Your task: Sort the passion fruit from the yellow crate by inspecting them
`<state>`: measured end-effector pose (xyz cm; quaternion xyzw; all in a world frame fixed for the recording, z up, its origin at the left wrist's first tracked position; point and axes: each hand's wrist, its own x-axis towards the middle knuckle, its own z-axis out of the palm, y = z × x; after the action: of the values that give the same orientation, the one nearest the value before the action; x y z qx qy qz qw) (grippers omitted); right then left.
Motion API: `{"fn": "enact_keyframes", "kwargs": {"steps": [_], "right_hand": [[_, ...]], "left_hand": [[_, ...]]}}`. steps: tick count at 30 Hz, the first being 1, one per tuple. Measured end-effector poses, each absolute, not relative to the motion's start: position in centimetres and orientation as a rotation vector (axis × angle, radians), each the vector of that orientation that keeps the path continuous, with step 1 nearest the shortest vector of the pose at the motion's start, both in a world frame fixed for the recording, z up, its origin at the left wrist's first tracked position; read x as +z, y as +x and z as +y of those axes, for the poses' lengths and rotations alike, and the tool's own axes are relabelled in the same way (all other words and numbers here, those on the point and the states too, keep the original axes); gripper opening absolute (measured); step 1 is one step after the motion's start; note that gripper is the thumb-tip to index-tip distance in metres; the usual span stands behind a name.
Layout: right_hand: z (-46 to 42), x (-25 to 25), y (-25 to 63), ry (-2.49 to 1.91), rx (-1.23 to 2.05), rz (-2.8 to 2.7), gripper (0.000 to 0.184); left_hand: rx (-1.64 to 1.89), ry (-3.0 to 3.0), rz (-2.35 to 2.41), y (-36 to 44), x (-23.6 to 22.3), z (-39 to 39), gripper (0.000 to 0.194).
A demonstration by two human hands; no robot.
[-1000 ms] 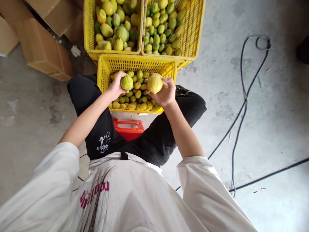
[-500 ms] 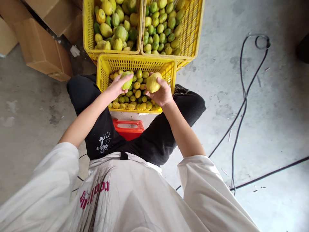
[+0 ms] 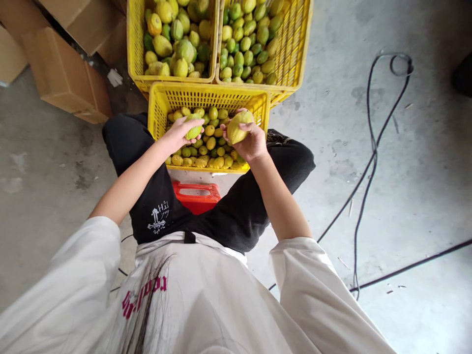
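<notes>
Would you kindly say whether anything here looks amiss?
The cable looped loosely on the floor could trip someone; a pale scrap by the boxes looks like litter. Nothing looks spilled from the crates; the left hand holds a green fruit, the right hand a yellow one, neither visibly damaged.

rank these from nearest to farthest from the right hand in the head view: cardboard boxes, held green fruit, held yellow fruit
1. Held yellow fruit: in the right hand itself.
2. Held green fruit: to its left, in the left hand.
3. Cardboard boxes: upper left of view.
</notes>
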<state>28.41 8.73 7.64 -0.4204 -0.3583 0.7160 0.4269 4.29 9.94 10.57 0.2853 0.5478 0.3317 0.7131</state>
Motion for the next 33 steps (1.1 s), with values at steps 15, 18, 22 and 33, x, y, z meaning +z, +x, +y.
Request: {"fn": "enact_keyframes", "kwargs": {"steps": [15,18,22,33], "right_hand": [[8.7,7.7,28.3,-1.119,1.782,-0.896,0.069],[8.7,7.4,28.7,-1.167,1.752,-0.933,0.073],[8.7,7.3,28.9,-1.220,1.743,-1.012,0.072],[8.9,6.1,28.5,-1.062,1.805,-0.765,0.047]], "left_hand": [[0.965,0.530,1.230,3.7,10.1,10.6,0.035],[0.905,0.557,1.250,3.5,10.0,10.6,0.041],[0.859,0.569,1.247,3.4,9.8,10.6,0.040],[0.761,0.513,1.154,4.0,10.1,10.2,0.035]]}}
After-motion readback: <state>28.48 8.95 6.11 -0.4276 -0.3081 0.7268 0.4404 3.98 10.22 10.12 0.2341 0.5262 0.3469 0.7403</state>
